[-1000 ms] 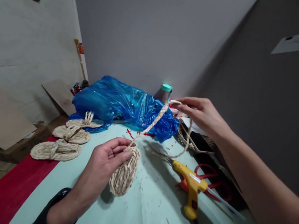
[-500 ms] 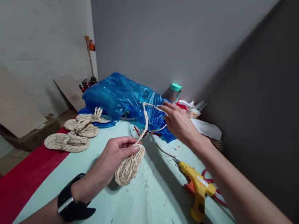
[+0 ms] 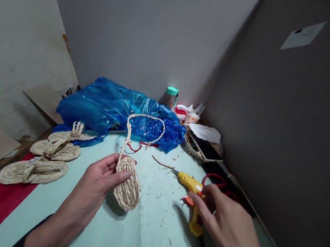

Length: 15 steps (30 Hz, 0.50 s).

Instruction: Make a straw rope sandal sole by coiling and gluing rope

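Observation:
My left hand [image 3: 101, 182] pinches a small oval sole of coiled straw braid [image 3: 128, 191] between thumb and fingers, holding it tilted above the table. From its upper end a loose length of straw braid [image 3: 128, 126] rises and loops over to the right. My right hand [image 3: 221, 216] is over a yellow glue gun [image 3: 189, 180], its thumb and fingers apart around the trigger and handle. The gun appears to lie on its side, with its nozzle toward the far left. Part of its body is hidden behind my fingers.
Several finished straw sandals [image 3: 35, 171] lie along the left. A blue plastic bag [image 3: 107, 99] covers the back, with a bottle [image 3: 170, 98] and paper cup [image 3: 192, 119] beyond. Red-handled scissors [image 3: 215, 178] lie beside the gun. A phone [image 3: 206, 147] rests on a basket [image 3: 189, 145].
My right hand has let go of the loose braid and come down to the glue gun. My left hand keeps hold of the sole. The view has turned to the right.

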### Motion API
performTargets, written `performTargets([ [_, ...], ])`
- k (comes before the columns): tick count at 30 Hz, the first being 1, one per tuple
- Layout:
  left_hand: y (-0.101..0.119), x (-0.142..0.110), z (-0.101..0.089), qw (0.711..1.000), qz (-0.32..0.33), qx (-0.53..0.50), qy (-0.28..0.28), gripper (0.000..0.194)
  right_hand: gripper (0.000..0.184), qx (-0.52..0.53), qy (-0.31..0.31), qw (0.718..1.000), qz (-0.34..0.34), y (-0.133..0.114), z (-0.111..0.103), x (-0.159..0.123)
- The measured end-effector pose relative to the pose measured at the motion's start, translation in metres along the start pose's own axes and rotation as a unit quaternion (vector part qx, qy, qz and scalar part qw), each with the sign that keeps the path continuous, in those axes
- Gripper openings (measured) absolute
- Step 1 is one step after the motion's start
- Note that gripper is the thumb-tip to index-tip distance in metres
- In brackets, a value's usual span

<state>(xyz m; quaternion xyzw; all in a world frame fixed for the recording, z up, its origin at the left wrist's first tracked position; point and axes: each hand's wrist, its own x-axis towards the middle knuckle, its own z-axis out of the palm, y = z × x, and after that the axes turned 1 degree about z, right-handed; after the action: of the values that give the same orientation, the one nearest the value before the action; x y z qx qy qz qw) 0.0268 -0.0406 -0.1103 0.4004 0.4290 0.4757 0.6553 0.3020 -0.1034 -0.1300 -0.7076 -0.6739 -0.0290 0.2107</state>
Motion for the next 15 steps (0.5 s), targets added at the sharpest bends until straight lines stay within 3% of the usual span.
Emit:
performTargets([
  [5, 0.002, -0.004, 0.002, 0.997, 0.022, 0.071, -0.002, 0.030, 0.058, -0.056, -0.065, 0.988, 0.128, -0.010, 0.022, -0.027],
  [9, 0.008, -0.002, 0.001, 0.987, 0.067, 0.141, 0.043, 0.026, 0.062, -0.048, -0.099, 0.984, 0.141, -0.004, 0.029, -0.030],
  [12, 0.014, -0.004, 0.001, 0.983, 0.082, 0.152, 0.055, 0.034, 0.056, 0.044, -0.096, 0.985, 0.135, 0.007, 0.033, -0.033],
  [15, 0.021, -0.010, -0.002, 0.985, 0.073, 0.156, 0.023, 0.027, 0.051, 0.226, -0.019, 0.960, 0.162, 0.017, 0.035, -0.039],
])
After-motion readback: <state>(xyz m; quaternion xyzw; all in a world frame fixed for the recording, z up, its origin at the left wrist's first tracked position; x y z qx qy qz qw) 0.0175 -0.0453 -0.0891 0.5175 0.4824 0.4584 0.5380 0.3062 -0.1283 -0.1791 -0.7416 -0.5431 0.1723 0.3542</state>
